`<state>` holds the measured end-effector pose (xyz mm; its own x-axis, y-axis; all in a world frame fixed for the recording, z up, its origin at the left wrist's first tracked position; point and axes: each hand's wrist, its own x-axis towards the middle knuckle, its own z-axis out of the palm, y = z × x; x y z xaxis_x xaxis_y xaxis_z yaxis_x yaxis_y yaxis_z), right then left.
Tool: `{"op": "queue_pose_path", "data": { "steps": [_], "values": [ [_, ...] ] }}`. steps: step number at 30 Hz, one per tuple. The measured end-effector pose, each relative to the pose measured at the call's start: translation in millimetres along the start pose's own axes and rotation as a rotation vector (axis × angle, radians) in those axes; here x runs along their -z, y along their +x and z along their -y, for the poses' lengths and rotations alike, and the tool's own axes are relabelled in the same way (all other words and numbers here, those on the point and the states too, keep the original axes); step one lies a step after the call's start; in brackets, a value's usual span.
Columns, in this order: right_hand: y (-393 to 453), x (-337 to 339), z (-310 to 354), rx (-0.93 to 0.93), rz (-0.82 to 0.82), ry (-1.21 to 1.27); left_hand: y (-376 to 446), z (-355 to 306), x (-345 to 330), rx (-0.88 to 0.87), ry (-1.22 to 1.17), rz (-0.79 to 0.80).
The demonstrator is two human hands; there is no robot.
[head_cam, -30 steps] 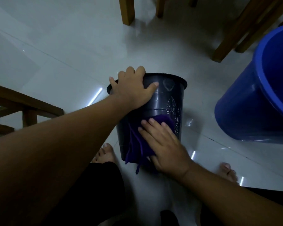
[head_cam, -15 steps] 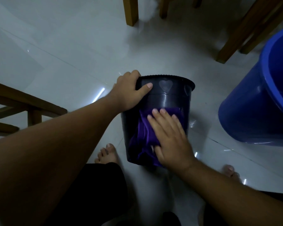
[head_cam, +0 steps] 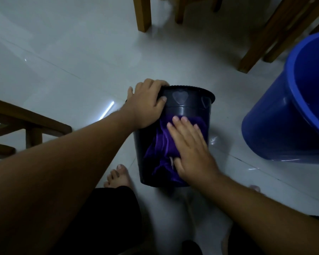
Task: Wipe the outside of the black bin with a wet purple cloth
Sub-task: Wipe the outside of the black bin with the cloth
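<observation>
Bin: the bin (head_cam: 188, 107) stands upright on the floor (head_cam: 81, 61), just ahead of both hands, between the person's bare feet.
Left hand: the left hand (head_cam: 145, 105) is curled over the bin's near-left rim, fingers over the top edge and thumb on the outer wall, steadying it.
Right hand: the right hand (head_cam: 190, 146) lies flat and open, fingers spread, pressing the cloth (head_cam: 160, 144) against the near wall; it pins the cloth rather than clutching it.
Cloth: bunched, spread from just under the rim band down toward the base, mostly left of and beneath the right palm.
Key relation: the bin's long axis runs vertical, and the right hand's fingers point up along it, toward the rim; the left hand sits above and to the left, nearer the top.
Likely step: mid-wipe on the near face; the far side is hidden, so it probably needs the left hand to turn the bin.
Nearby: a bucket (head_cam: 293, 107) stands to the right, apart from the bin.
</observation>
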<state>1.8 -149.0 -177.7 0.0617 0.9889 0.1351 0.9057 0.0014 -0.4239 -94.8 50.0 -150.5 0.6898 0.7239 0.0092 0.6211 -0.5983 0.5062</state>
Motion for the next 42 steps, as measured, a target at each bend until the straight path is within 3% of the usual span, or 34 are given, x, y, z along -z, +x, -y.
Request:
{"op": "queue_pose_path", "data": {
  "steps": [6, 12, 17, 23, 31, 38, 42],
  "values": [
    [-35, -10, -8, 0.2, 0.034, -0.036, 3, -26, -6, 0.106, 0.059, -0.014],
    [27, 11, -14, -0.056, -0.041, 0.159, 2, -7, 1, 0.101, -0.03, 0.006],
    [4, 1, -5, 0.014, -0.017, 0.088, -3, 3, 0, 0.107, -0.062, 0.043],
    [-40, -11, -15, 0.235, 0.071, -0.044, -3, 2, 1, 0.138, -0.047, 0.029],
    [25, 14, -12, -0.119, -0.048, 0.139, -2, -4, 2, 0.103, -0.063, 0.039],
    [-44, -10, -20, 0.174, 0.048, 0.001, -4, 4, 1, 0.107, -0.034, 0.0],
    [-12, 5, -21, 0.123, 0.065, 0.015, -3, 8, 1, 0.08, -0.021, -0.002]
  ]
}}
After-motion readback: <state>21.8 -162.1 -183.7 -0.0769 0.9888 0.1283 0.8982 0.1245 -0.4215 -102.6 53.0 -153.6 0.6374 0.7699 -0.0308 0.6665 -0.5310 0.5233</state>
